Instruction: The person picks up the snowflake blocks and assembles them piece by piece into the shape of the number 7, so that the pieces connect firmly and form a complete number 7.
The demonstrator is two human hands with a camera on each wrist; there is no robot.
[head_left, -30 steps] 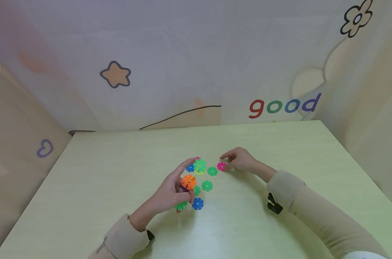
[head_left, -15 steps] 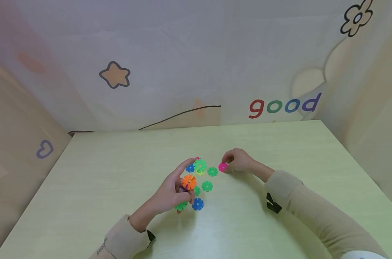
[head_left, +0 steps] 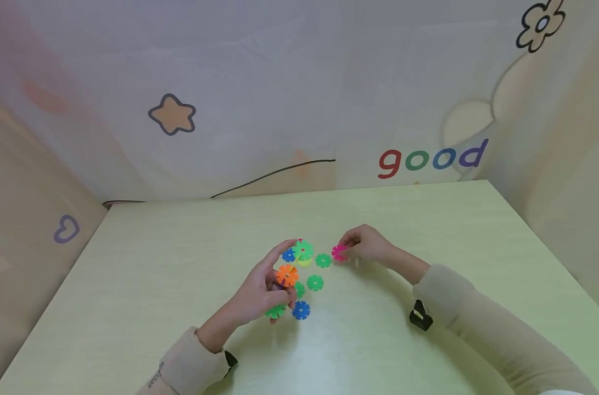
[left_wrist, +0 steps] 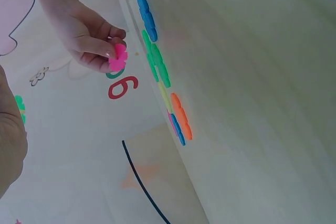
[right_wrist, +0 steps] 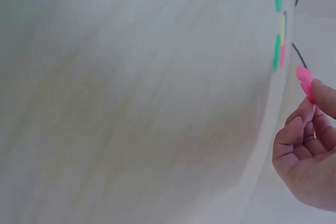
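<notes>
My left hand (head_left: 255, 293) holds a cluster of toothed plastic snowflake discs. An orange disc (head_left: 286, 275) and a larger-looking green disc (head_left: 303, 250) show at its fingers, with thin yellow and purple bits between; how they join is partly hidden. Only its edge and a green disc (left_wrist: 20, 108) appear in the left wrist view. My right hand (head_left: 370, 244) pinches a pink snowflake disc (head_left: 339, 253) between thumb and fingers. In the right wrist view that pink disc (right_wrist: 304, 81) stands tilted, off the table.
Between the hands lie green discs (head_left: 323, 260) (head_left: 315, 283) and a blue disc (head_left: 301, 310) on the pale table (head_left: 403, 351). Another blue disc (head_left: 288, 255) and a yellow disc (head_left: 304, 263) sit by the left fingertips. A printed curtain (head_left: 259, 109) closes off the back.
My right thumb and fingers, spread beside the pink disc a second ago, have closed on it and raised it slightly. The left hand has stayed nearly still with its cluster.
</notes>
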